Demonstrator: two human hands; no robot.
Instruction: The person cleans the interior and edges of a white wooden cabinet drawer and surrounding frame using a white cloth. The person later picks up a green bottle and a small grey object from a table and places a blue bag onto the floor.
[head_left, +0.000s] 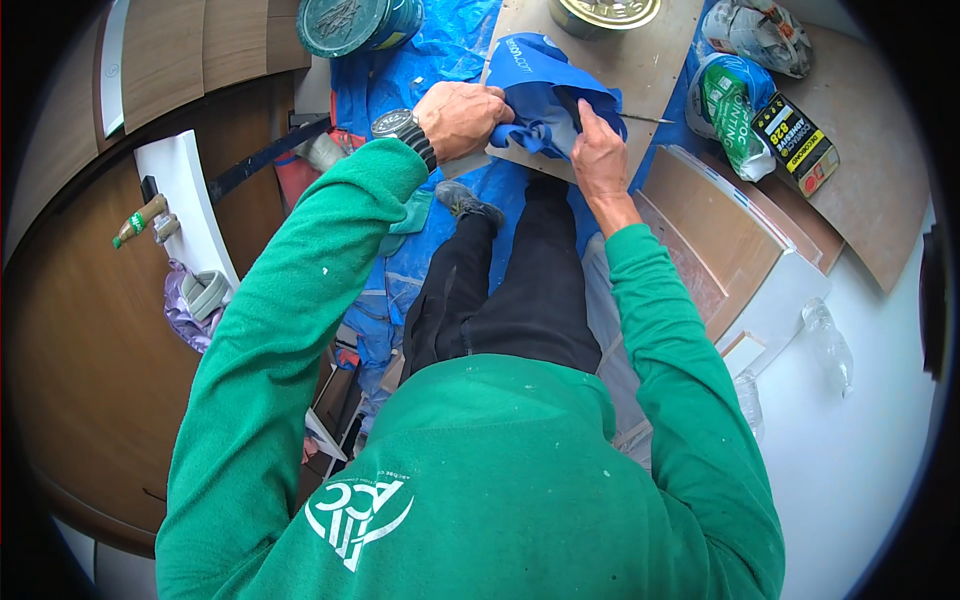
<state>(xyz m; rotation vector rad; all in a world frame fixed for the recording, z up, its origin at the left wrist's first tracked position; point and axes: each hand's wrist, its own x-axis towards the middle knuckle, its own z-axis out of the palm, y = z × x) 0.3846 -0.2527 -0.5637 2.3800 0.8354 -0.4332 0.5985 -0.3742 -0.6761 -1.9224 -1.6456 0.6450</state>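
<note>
A blue fabric bag (545, 68) with white print is bunched up over a wooden board, between my two hands. My left hand (462, 118), with a dark watch at the wrist, is closed on the bag's left edge. On the other side my right hand (600, 155) is closed at the bag's right edge, index finger pointing up along the cloth. A thin pointed metal blade (648, 119) sticks out to the right just beyond that hand. Its handle is hidden, so I cannot tell whether my right hand holds it too.
A gold-lidded tin (605, 12) stands on the board (665, 45). A green bucket (355, 22) holding nails or screws on its lid is at far left. Right are a green-white bag (735, 115) and a yellow-black box (797, 145). Blue sheeting (455, 35) covers the floor.
</note>
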